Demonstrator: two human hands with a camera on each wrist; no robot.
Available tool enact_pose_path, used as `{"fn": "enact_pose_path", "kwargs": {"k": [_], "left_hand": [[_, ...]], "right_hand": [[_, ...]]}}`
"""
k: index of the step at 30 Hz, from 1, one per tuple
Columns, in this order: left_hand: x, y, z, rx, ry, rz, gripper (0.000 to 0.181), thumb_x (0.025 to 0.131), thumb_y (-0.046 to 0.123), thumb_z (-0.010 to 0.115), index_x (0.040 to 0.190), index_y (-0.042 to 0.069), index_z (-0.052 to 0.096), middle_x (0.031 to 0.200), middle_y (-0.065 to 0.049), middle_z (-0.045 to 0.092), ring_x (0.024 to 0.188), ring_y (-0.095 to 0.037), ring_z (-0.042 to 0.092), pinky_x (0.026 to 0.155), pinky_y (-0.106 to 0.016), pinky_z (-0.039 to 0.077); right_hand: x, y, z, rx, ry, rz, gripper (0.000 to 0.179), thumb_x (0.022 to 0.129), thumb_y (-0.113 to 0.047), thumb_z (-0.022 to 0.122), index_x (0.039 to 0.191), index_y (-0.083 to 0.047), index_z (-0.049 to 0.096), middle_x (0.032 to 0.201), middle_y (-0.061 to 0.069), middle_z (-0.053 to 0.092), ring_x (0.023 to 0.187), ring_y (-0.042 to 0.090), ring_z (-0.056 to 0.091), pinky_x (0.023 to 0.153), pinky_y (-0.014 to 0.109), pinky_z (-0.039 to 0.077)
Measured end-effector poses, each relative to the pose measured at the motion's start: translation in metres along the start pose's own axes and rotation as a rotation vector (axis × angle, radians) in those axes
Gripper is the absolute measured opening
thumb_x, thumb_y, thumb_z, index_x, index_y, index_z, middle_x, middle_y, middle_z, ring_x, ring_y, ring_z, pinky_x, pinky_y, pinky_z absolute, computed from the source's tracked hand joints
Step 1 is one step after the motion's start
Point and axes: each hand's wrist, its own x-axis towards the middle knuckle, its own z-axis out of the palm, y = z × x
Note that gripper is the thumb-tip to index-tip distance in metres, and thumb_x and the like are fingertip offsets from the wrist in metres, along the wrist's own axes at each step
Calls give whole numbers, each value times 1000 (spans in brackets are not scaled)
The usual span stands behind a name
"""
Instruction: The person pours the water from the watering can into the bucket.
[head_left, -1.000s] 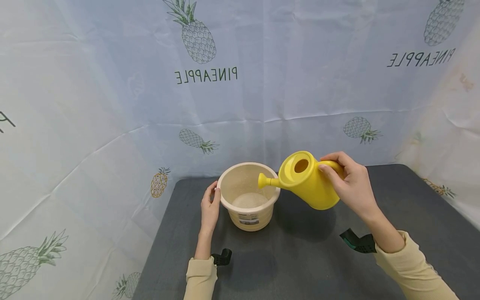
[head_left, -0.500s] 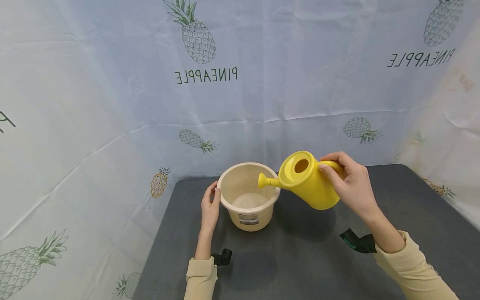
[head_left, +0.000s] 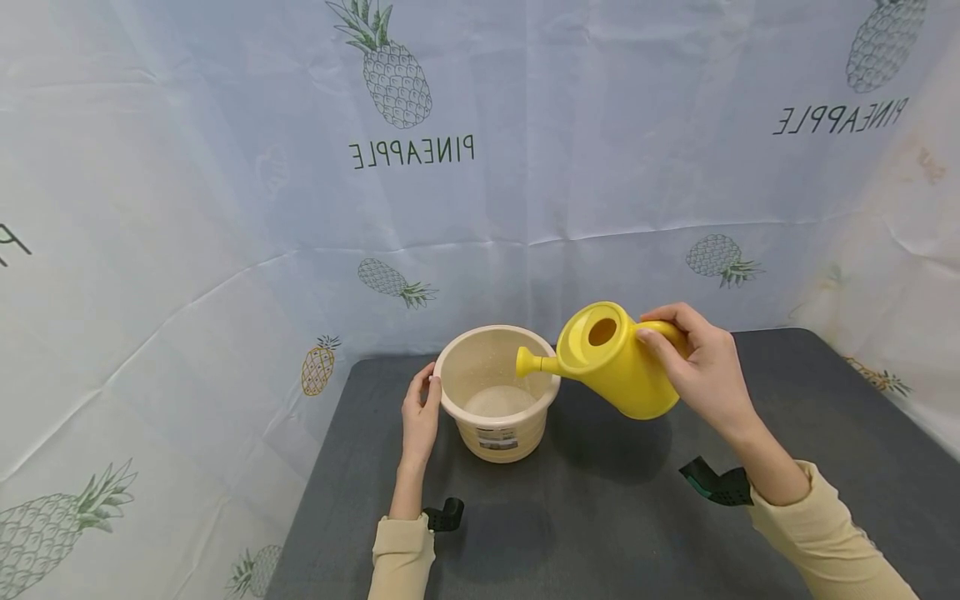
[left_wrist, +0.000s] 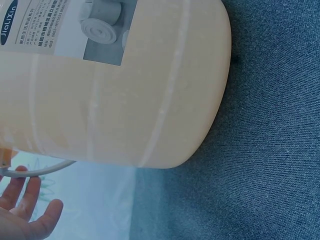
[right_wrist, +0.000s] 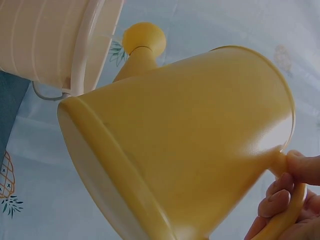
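Observation:
A cream plastic bucket (head_left: 498, 437) stands upright on the dark table. My left hand (head_left: 422, 417) holds its left rim. In the left wrist view the fingers (left_wrist: 47, 220) are beside the bucket's thin handle (left_wrist: 50, 169); the thumb is not visible there. My right hand (head_left: 701, 367) grips the handle of a yellow watering can (head_left: 630, 375), held above the table and tilted left. Its sprinkler head (head_left: 527, 362) is over the bucket's right side, and faint water streaks show below it. The right wrist view shows fingers and thumb around the can's handle (right_wrist: 287, 220).
The dark cloth-like tabletop (head_left: 570, 533) extends in front of and right of the bucket. A pale curtain (head_left: 525, 192) printed with pineapples surrounds the table's back and sides. Black straps (head_left: 723, 485) sit on both wrists.
Both hands, the bucket and the tilted watering can stay in nearly the same places. The faint streaks inside the bucket vary slightly.

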Motion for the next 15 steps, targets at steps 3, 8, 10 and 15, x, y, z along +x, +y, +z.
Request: {"fn": "enact_pose_path", "kwargs": {"k": [3, 8, 10, 15], "left_hand": [[0, 0, 0, 1, 1, -2, 38, 99, 13, 45, 133, -5, 45, 132, -21, 47, 121, -31, 43, 96, -50, 36], [-1, 1, 0, 9, 0, -10, 38, 99, 13, 45, 133, -5, 45, 132, -20, 47, 121, -30, 42, 96, -49, 36], [0, 1, 0, 9, -1, -7, 38, 99, 13, 45, 133, -5, 45, 132, -20, 47, 121, -31, 42, 96, -49, 36], [1, -6, 0, 6, 3, 18, 38, 99, 12, 45, 133, -5, 45, 132, -21, 47, 121, -33, 43, 94, -52, 36]], "right_hand": [[0, 0, 0, -1, -1, 1, 18, 82, 8, 65, 99, 0, 64, 87, 10, 63, 75, 0, 55, 68, 10, 42], [0, 0, 0, 4, -2, 1, 18, 83, 7, 65, 99, 0, 64, 87, 11, 63, 75, 1, 55, 68, 10, 42], [0, 0, 0, 4, -2, -1, 18, 82, 7, 65, 99, 0, 64, 87, 12, 63, 75, 1, 55, 68, 10, 42], [0, 0, 0, -1, -2, -7, 19, 81, 9, 65, 98, 0, 64, 87, 12, 63, 75, 1, 54, 68, 10, 42]]}}
